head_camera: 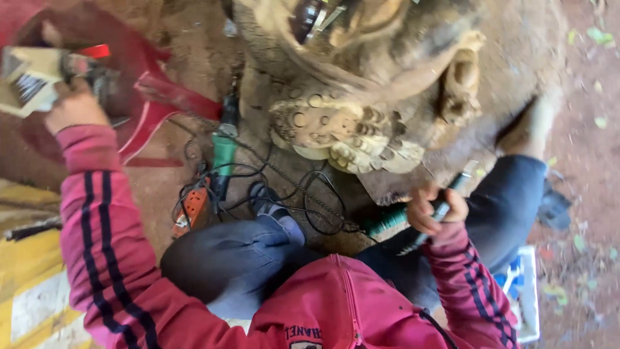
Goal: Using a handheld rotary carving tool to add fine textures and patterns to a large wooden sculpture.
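Now, line by line:

Carving: a large pale wood carving [349,129] rests on the dirt floor [594,148] ahead of the seated person, between the knees; its worked, beaded and scrolled part faces the camera at mid-frame.

Right hand: the right hand [434,210] is curled shut around a slim rotary tool [445,203], just below the lower edge of the carving.

Tool axis: the long axis runs on a slant, the tip up and to the right toward the carving, the tail down and to the left over the thigh.

Left hand: the left hand [74,106] is raised far out to the left, well apart from the carving, fingers closed on a small box [29,77].

Nearer hand: the right one, almost touching the wood; the left is well away.

Package: that box is pale cream and rectangular with a dark striped patch on one face; a red cap [95,50] shows just beside it.

Cables: black cords [284,187] tangle on the floor below the carving, near an orange power strip [194,207] and a green power tool [223,152].

Tray: a white tray [531,304] with blue items lies by the right thigh.

Red chair: a red plastic chair [161,97] stands behind the left hand.
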